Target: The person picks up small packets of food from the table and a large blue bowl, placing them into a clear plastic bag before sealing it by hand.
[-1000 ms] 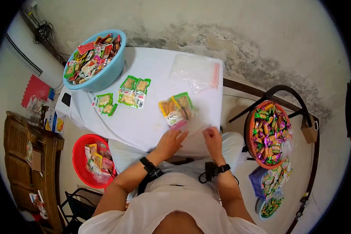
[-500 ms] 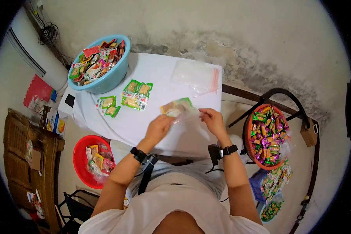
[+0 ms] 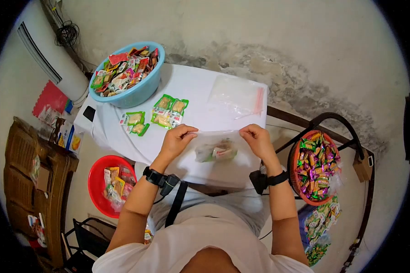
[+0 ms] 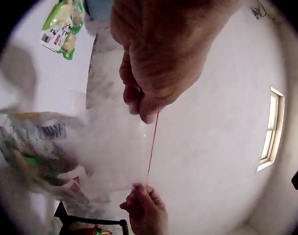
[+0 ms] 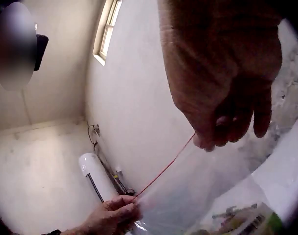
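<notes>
One white table (image 3: 198, 86), blue basin (image 3: 133, 96), stained wall (image 3: 282, 45), clear bag (image 3: 218, 139)

Clear bag (image 3: 241, 154) with a thin red seal line, green-and-white snack packs (image 3: 216, 151) inside. White bench (image 3: 200, 86). Light-blue basin (image 3: 136, 95) – red, pink and yellow wrappers. Red tub (image 3: 94, 175). Green-edged packets (image 3: 168, 111) – beige centres.

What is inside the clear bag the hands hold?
Snack packets with green and white wrappers sit bunched low in the clear bag. They overlap, so their count is hidden.
</notes>
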Demonstrator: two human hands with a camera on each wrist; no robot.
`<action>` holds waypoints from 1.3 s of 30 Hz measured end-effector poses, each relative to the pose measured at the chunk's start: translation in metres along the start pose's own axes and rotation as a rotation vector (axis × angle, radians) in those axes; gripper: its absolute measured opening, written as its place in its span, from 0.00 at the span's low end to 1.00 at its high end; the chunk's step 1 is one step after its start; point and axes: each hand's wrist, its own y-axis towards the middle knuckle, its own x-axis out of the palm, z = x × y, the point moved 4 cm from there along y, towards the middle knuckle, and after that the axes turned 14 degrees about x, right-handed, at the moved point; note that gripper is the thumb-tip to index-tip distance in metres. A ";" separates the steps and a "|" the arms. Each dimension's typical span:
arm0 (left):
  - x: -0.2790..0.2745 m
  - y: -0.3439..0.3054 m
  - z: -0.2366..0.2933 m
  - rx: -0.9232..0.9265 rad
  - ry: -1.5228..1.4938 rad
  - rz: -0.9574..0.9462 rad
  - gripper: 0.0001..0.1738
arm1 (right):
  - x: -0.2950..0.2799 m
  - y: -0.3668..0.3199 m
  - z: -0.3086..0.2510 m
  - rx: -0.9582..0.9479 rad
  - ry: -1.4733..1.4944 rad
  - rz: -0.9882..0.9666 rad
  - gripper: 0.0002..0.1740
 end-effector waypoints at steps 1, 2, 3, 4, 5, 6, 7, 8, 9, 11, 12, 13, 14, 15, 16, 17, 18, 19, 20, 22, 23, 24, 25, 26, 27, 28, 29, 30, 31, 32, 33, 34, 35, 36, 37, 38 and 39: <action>-0.002 0.001 0.002 0.024 0.004 -0.006 0.07 | -0.003 0.001 -0.003 -0.041 -0.031 -0.001 0.06; -0.004 0.001 0.004 0.023 0.008 -0.004 0.07 | -0.005 0.002 -0.007 -0.083 -0.062 -0.002 0.06; -0.005 0.002 0.006 0.026 0.011 -0.031 0.07 | -0.008 0.002 -0.009 -0.087 -0.062 -0.003 0.06; -0.005 0.003 0.008 0.028 0.013 -0.059 0.06 | -0.011 0.001 -0.010 -0.095 -0.087 -0.015 0.06; -0.005 0.002 0.007 0.028 0.015 -0.056 0.06 | -0.012 0.001 -0.012 -0.103 -0.113 -0.028 0.06; -0.003 0.001 0.005 0.018 -0.017 -0.039 0.06 | -0.012 0.001 -0.012 -0.105 -0.113 -0.030 0.06; -0.002 -0.001 0.003 0.006 -0.049 -0.023 0.05 | -0.012 0.000 -0.011 -0.084 -0.132 -0.037 0.07; 0.001 -0.003 0.003 0.002 -0.047 -0.021 0.05 | -0.011 0.000 -0.010 -0.062 -0.151 -0.045 0.08; 0.003 -0.004 0.001 -0.040 -0.105 0.028 0.05 | -0.009 -0.001 -0.013 -0.061 -0.150 -0.050 0.08; 0.007 -0.007 -0.002 -0.081 -0.163 0.077 0.05 | -0.005 -0.011 -0.038 -0.390 -0.224 0.186 0.11; 0.008 -0.007 -0.003 -0.062 -0.159 0.093 0.05 | 0.002 -0.012 -0.045 -0.390 -0.225 0.184 0.11; 0.009 -0.008 -0.003 -0.042 -0.156 0.107 0.05 | 0.012 -0.014 -0.055 -0.468 -0.248 0.178 0.13; 0.010 -0.008 -0.003 -0.042 -0.156 0.106 0.05 | 0.022 -0.017 -0.064 -0.546 -0.270 0.173 0.14; 0.010 -0.008 -0.002 -0.011 -0.116 0.108 0.04 | 0.031 -0.017 -0.068 -0.545 -0.269 0.172 0.14; 0.010 -0.008 0.000 0.021 -0.075 0.110 0.04 | 0.043 -0.015 -0.070 -0.542 -0.331 0.149 0.12; 0.009 -0.009 0.001 0.021 -0.070 0.112 0.04 | 0.052 -0.013 -0.071 -0.542 -0.392 0.124 0.10; 0.007 -0.009 0.002 0.020 -0.050 0.099 0.04 | 0.056 -0.009 -0.069 -0.548 -0.388 0.120 0.10; 0.006 -0.009 0.005 0.018 -0.030 0.088 0.04 | 0.059 -0.004 -0.065 -0.516 -0.347 0.060 0.08; 0.005 -0.009 0.010 0.016 -0.025 0.095 0.04 | 0.062 0.000 -0.063 -0.484 -0.306 -0.001 0.06; -0.002 -0.007 0.027 0.074 0.038 0.222 0.08 | 0.059 0.001 -0.065 -0.490 -0.286 -0.017 0.05; -0.005 -0.006 0.027 0.072 0.036 0.224 0.08 | 0.057 0.001 -0.066 -0.489 -0.266 -0.024 0.05; -0.007 -0.005 0.034 0.238 0.181 0.193 0.10 | 0.057 0.000 -0.067 -0.488 -0.269 -0.026 0.05; -0.007 -0.004 0.042 0.402 0.325 0.159 0.12 | 0.056 -0.001 -0.067 -0.499 -0.251 -0.017 0.04; -0.007 -0.002 0.045 0.400 0.322 0.161 0.12 | 0.055 -0.001 -0.068 -0.512 -0.233 -0.009 0.04; -0.005 0.001 0.049 0.410 0.351 0.098 0.13 | 0.055 -0.001 -0.067 -0.512 -0.234 -0.010 0.04; -0.002 0.002 0.052 0.421 0.380 0.036 0.14 | 0.056 0.000 -0.065 -0.487 -0.237 -0.034 0.04; -0.002 0.003 0.053 0.420 0.381 0.037 0.14 | 0.057 0.001 -0.064 -0.462 -0.241 -0.058 0.05; -0.001 0.003 0.052 0.379 0.390 0.015 0.14 | 0.058 0.001 -0.063 -0.463 -0.241 -0.058 0.05; 0.000 0.004 0.051 0.339 0.398 -0.008 0.14 | 0.058 0.002 -0.062 -0.463 -0.224 -0.069 0.04; -0.001 0.004 0.051 0.340 0.397 -0.008 0.14 | 0.059 0.001 -0.061 -0.462 -0.207 -0.080 0.04; -0.001 0.004 0.048 0.306 0.365 -0.022 0.13 | 0.058 0.000 -0.062 -0.462 -0.207 -0.080 0.04; -0.002 0.004 0.046 0.272 0.332 -0.035 0.12 | 0.057 -0.002 -0.064 -0.465 -0.217 -0.078 0.05; -0.004 0.004 0.046 0.272 0.333 -0.034 0.12 | 0.056 -0.003 -0.066 -0.468 -0.226 -0.076 0.06; -0.006 0.004 0.045 0.242 0.311 -0.068 0.10 | 0.055 -0.005 -0.068 -0.468 -0.225 -0.077 0.06; -0.006 0.005 0.044 0.213 0.287 -0.103 0.09 | 0.054 -0.006 -0.069 -0.463 -0.230 -0.072 0.07; -0.008 0.005 0.044 0.212 0.288 -0.103 0.09 | 0.053 -0.006 -0.070 -0.458 -0.233 -0.066 0.08; -0.010 0.005 0.041 0.142 0.251 -0.120 0.07 | 0.052 -0.007 -0.071 -0.457 -0.232 -0.067 0.08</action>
